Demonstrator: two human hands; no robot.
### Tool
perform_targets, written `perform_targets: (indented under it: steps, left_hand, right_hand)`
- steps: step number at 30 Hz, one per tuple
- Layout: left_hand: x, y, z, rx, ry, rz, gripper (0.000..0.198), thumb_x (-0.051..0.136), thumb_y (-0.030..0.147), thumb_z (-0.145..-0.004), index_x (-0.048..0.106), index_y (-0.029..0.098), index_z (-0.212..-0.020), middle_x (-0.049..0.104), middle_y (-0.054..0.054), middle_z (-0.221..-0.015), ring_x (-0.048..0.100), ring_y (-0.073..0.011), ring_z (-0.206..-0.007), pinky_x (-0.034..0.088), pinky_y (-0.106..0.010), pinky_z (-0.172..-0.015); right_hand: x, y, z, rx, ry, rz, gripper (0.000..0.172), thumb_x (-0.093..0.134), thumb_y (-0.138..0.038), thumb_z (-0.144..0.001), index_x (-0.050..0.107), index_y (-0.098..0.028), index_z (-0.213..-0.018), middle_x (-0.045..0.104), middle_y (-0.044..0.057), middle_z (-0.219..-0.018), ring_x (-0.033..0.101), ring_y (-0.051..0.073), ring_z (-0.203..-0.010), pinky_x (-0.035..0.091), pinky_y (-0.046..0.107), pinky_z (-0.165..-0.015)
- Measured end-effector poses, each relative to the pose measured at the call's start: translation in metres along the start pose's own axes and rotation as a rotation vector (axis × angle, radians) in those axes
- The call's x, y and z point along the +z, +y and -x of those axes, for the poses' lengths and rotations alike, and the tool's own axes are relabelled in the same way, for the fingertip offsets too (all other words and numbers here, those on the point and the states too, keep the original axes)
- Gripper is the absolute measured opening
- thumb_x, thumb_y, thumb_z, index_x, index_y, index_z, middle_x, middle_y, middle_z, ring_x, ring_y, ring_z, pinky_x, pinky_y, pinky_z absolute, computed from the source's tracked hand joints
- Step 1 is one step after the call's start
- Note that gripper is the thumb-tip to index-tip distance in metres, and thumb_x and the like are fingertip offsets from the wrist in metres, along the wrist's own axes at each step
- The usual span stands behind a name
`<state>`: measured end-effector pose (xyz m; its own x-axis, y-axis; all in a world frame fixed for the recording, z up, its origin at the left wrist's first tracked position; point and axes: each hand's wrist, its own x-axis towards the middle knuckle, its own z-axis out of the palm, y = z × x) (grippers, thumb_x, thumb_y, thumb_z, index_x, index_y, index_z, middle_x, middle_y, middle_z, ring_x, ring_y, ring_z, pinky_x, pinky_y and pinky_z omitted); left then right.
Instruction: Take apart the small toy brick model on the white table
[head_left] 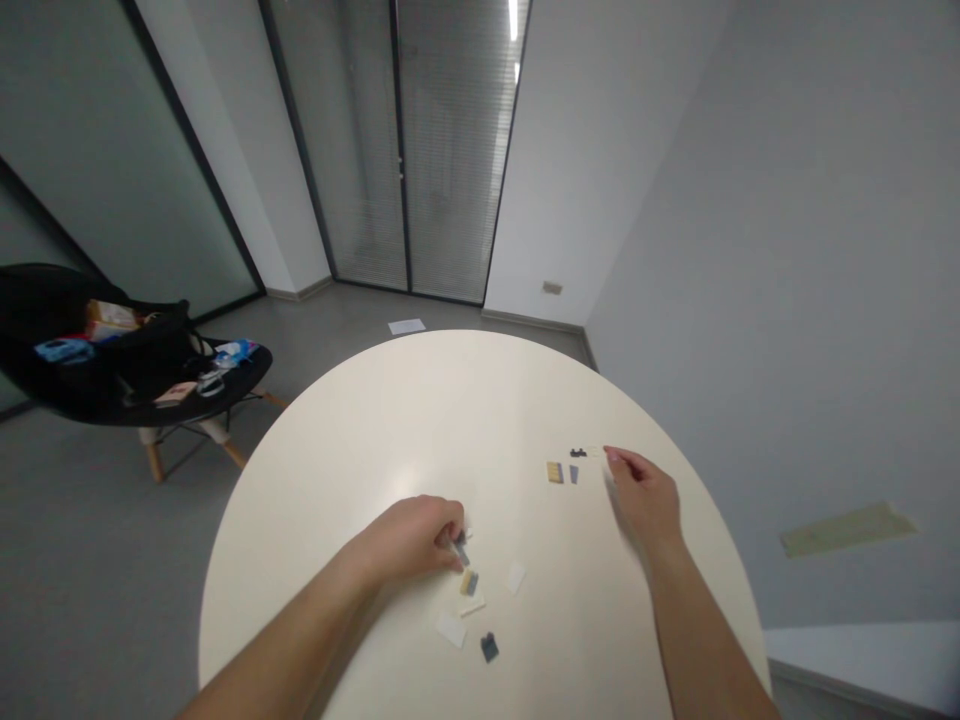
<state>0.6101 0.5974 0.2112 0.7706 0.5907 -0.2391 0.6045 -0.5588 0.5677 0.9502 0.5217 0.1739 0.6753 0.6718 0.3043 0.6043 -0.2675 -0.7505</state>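
My left hand (pixel 420 535) is closed at the middle of the round table, its thumb and fingers pinching a small grey piece (pixel 460 549). Just below it lie a tan-and-grey piece (pixel 469 582), a cream strip (pixel 472 606), a white flat piece (pixel 451 629) and a dark grey piece (pixel 490 647). Another white flat piece (pixel 516 577) is to their right. Farther right, my right hand (pixel 643 490) has its fingertips together at a pale piece too small to make out. Beside those fingertips are a black piece (pixel 577 453), a tan block (pixel 554 472) and a grey piece (pixel 574 474).
The round cream table (pixel 465 400) has a curved edge on the far side and at both sides. A black chair (pixel 247 375) holding a bag and packets stands to the left. A wall (pixel 787 300) rises on the right. A white sheet (pixel 406 327) lies on the floor beyond.
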Motion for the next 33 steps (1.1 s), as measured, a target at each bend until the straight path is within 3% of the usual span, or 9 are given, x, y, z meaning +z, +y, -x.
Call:
perform_targets:
  steps: [4,8,11,15,19,27,33]
  left_hand:
    - [0.0,0.002,0.0,0.107,-0.005,0.065,0.01,0.074,0.025,-0.073,0.067,0.019,-0.071,0.057,0.005,-0.066,0.047,-0.0106,-0.06,0.026,-0.022,-0.054]
    - [0.001,0.001,0.008,0.138,-0.236,0.144,0.01,0.08,0.021,-0.067,0.072,0.021,-0.072,0.057,0.006,-0.062,0.05,-0.0102,-0.057,0.03,-0.021,-0.051]
    - [0.003,0.003,0.014,0.119,-0.314,0.096,0.022,0.086,0.023,-0.059,0.073,0.024,-0.076,0.057,0.007,-0.06,0.05,-0.0105,-0.055,0.03,-0.021,-0.052]
    - [0.01,0.011,0.018,0.091,-0.29,-0.067,0.031,0.09,0.028,-0.052,0.07,0.025,-0.075,0.056,0.007,-0.061,0.045,-0.0115,-0.054,0.026,-0.023,-0.051]
    - [0.017,0.018,0.015,0.083,-0.241,-0.176,0.025,0.087,0.027,-0.057,0.063,0.023,-0.066,0.051,0.006,-0.058,0.045,-0.0128,-0.055,0.023,-0.025,-0.051]
    - [0.014,0.023,0.01,0.082,-0.114,-0.137,0.013,0.074,0.028,-0.07,0.062,0.023,-0.074,0.063,0.003,-0.074,0.054,-0.0152,-0.067,0.027,-0.025,-0.054]
    - [0.019,0.024,0.007,0.243,-0.089,-0.077,0.007,0.068,0.021,-0.074,0.066,0.024,-0.08,0.066,0.002,-0.081,0.061,-0.0165,-0.08,0.036,-0.023,-0.065]
  right_hand:
    - [0.007,-0.007,0.008,-0.108,-0.104,0.02,0.042,0.057,-0.052,-0.081,0.077,-0.017,-0.094,0.075,0.009,-0.082,0.063,0.021,-0.069,0.047,0.032,-0.066]
    - [0.016,-0.021,0.02,-0.204,-0.265,-0.025,0.037,0.057,-0.049,-0.083,0.077,-0.019,-0.091,0.075,0.007,-0.083,0.063,0.02,-0.069,0.047,0.031,-0.065]
    - [0.019,-0.029,0.026,-0.237,-0.321,-0.043,0.033,0.058,-0.046,-0.083,0.076,-0.02,-0.09,0.075,0.007,-0.086,0.064,0.02,-0.071,0.048,0.031,-0.067]
    - [0.02,-0.03,0.026,-0.237,-0.343,-0.037,0.032,0.057,-0.044,-0.084,0.076,-0.019,-0.092,0.076,0.008,-0.088,0.065,0.02,-0.072,0.049,0.032,-0.068]
    - [0.021,-0.027,0.025,-0.229,-0.351,-0.029,0.033,0.057,-0.044,-0.085,0.076,-0.018,-0.094,0.075,0.008,-0.087,0.064,0.02,-0.07,0.049,0.032,-0.066]
    - [0.022,-0.031,0.027,-0.235,-0.352,-0.041,0.034,0.057,-0.045,-0.085,0.076,-0.018,-0.093,0.075,0.009,-0.087,0.064,0.02,-0.07,0.049,0.033,-0.066]
    - [0.023,-0.032,0.028,-0.232,-0.348,-0.04,0.035,0.057,-0.045,-0.084,0.076,-0.018,-0.092,0.075,0.009,-0.083,0.062,0.02,-0.067,0.049,0.032,-0.065]
